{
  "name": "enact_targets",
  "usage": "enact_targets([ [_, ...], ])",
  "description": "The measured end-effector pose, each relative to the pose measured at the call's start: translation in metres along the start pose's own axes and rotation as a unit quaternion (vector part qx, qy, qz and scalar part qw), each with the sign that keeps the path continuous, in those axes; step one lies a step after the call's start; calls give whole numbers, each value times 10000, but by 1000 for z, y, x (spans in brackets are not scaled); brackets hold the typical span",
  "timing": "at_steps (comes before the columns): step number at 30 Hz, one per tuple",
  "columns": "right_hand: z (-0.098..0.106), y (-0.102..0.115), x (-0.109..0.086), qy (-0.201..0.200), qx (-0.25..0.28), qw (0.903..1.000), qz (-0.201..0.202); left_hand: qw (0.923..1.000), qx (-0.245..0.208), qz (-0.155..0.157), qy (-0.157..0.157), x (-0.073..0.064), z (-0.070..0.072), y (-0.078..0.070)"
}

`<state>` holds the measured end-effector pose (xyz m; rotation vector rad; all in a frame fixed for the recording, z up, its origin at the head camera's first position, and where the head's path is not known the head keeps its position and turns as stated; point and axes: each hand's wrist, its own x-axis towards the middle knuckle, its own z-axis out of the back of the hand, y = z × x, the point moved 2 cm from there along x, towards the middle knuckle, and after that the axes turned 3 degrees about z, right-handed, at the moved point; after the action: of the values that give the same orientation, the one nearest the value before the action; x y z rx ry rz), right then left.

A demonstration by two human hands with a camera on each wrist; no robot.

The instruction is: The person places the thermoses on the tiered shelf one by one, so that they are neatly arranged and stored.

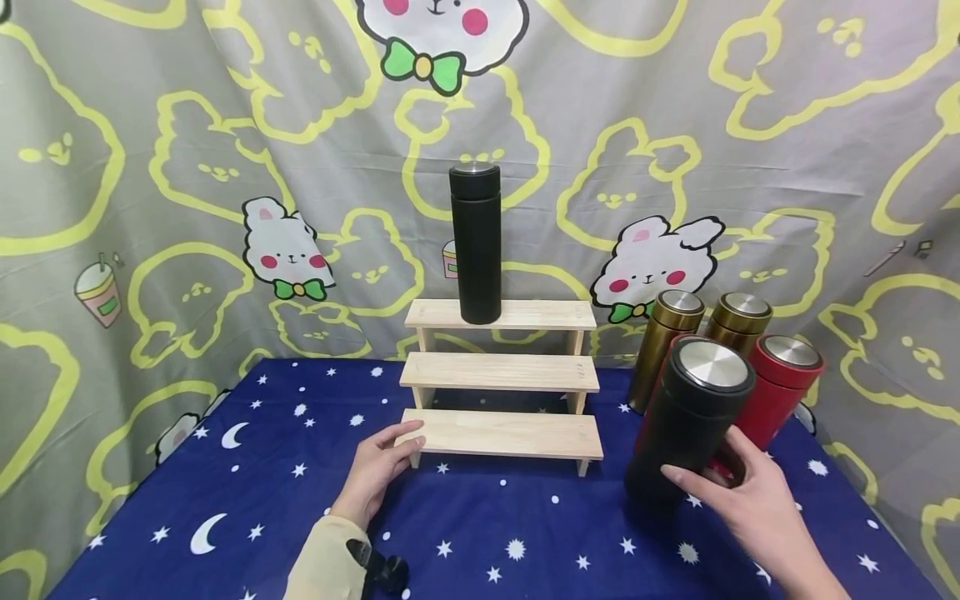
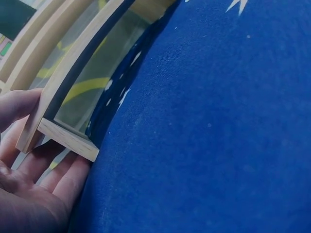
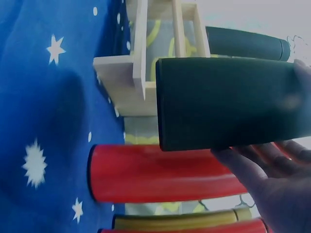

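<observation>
In the head view my right hand (image 1: 761, 500) grips a black thermos (image 1: 682, 425) with a silver-topped lid, at the right. The right wrist view shows its flat base above the cloth, with a shadow on the cloth below. My left hand (image 1: 375, 471) holds the left end of the lowest board of a three-tier wooden stand (image 1: 510, 433). In the left wrist view its thumb lies over the board and its fingers reach beneath, beside the leg (image 2: 70, 138). A taller, slimmer black thermos (image 1: 476, 250) stands upright on the top tier.
Two gold thermoses (image 1: 738, 321) stand at the back right. A red thermos (image 1: 783, 383) stands in front of them, and another red thermos (image 3: 150, 174) is mostly hidden behind the held one in the head view. Dark blue starry cloth (image 1: 517, 525) covers the table; a patterned curtain (image 1: 360, 167) hangs behind.
</observation>
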<state>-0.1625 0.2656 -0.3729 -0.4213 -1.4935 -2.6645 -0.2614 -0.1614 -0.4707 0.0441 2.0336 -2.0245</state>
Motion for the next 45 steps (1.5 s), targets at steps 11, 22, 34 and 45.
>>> enact_targets([
  [11, -8, 20, 14, 256, 303, 9989, 258, 10000, 63, 20, -19, 0, 1, -1],
  [22, -18, 36, 28, 312, 704, 9964, 367, 10000, 71, -23, -41, 4, -1, 1],
  [34, -28, 51, 39, 302, 939, 9930, 645, 9997, 217, -16, -96, 1, 2, 2],
  [45, -35, 58, 54, 374, 915, 9926, 712, 9998, 168, -34, -118, 2, 2, 3],
])
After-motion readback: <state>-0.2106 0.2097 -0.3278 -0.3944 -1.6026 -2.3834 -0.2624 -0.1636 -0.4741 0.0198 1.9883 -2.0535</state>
